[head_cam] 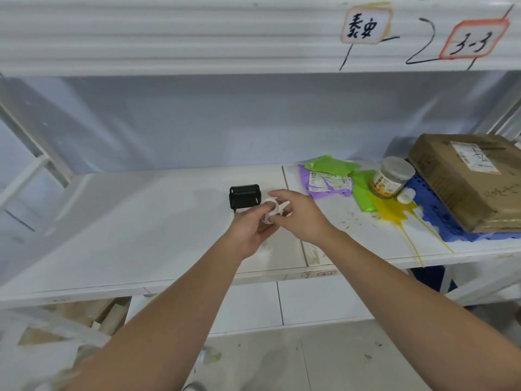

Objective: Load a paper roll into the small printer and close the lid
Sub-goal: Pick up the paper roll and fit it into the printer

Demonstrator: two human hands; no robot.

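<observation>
Head view: paper roll (271, 210), small and white, held up between both hands just above the shelf (141, 221), near the middle of its front half. Left hand (249, 231) cupped under and around the roll, fingers curled onto it. Right hand (296, 214) coming in from the right, thumb and forefinger pinched at the roll's top and outer edge, perhaps at a loose paper tail, though too blurred to say for sure. Just behind the roll and slightly to the left, the small black printer (244, 196), resting on the shelf toward its middle; lid apparently raised, with the black bay facing forward, no paper visible inside. Judged from that: roll in hand and printer opened, but roll not yet seated and lid not yet shut; loading, feeding out the tail and closing all left to do. Farther right along the shelf, well apart from the printer: torn purple and green wrappers (332, 176), a tipped jar (393, 177) with a yellow spill (394, 211) running to the front edge, and a cardboard box (465, 179) on a blue crate (439, 213) at the right end.
</observation>
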